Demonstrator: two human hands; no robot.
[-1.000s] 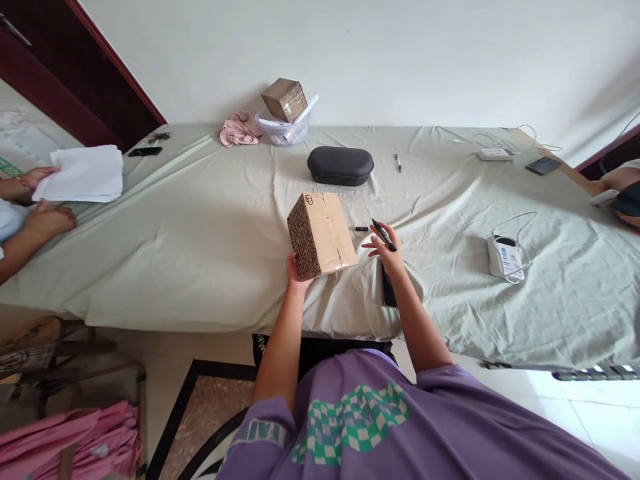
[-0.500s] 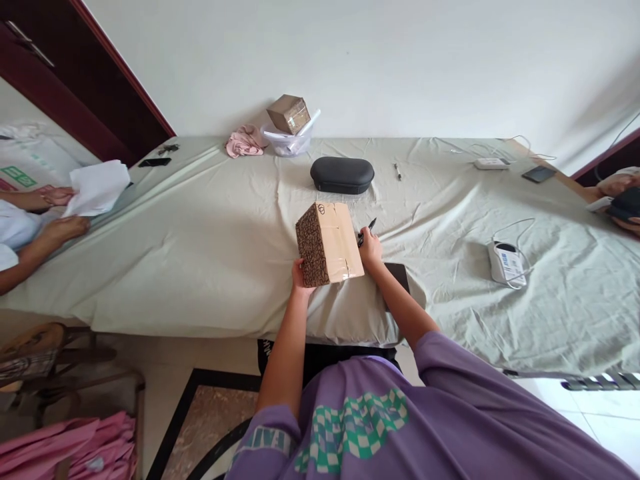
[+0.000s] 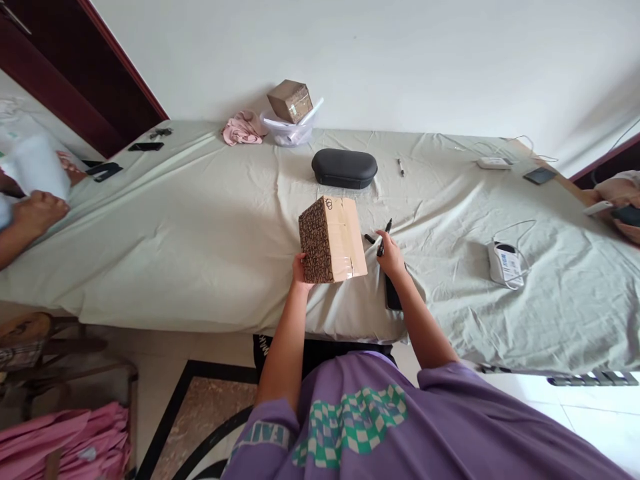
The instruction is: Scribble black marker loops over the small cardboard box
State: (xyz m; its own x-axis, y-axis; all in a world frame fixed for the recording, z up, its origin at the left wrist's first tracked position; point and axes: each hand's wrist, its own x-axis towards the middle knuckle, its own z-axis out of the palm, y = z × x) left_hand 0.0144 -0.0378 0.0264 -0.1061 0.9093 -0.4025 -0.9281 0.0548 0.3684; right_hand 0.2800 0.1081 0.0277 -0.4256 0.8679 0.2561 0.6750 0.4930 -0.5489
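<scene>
My left hand (image 3: 299, 272) grips the lower left corner of a cardboard box (image 3: 345, 237), which is tilted above the cloth. One side of the box is covered in dense dark scribbles, and loops are drawn at the top of its plain tan face. To the right of the box, my right hand (image 3: 391, 253) is closed round a black marker (image 3: 385, 237) pointing up and away. A small black cap (image 3: 369, 239) lies between the box and that hand. Partly hidden under my right wrist is a dark phone (image 3: 393, 293).
A black oval case (image 3: 345, 168) sits beyond the box, with a pen (image 3: 401, 167) to its right. Farther back stand a plastic basin (image 3: 290, 133) bearing another box (image 3: 290, 100) and a pink cloth (image 3: 243, 127). A white corded device (image 3: 506, 265) lies right. People sit at both ends.
My right hand has moved right, away from the box, with the marker, and the black cap now shows. The person at the left has drawn the white papers back left.
</scene>
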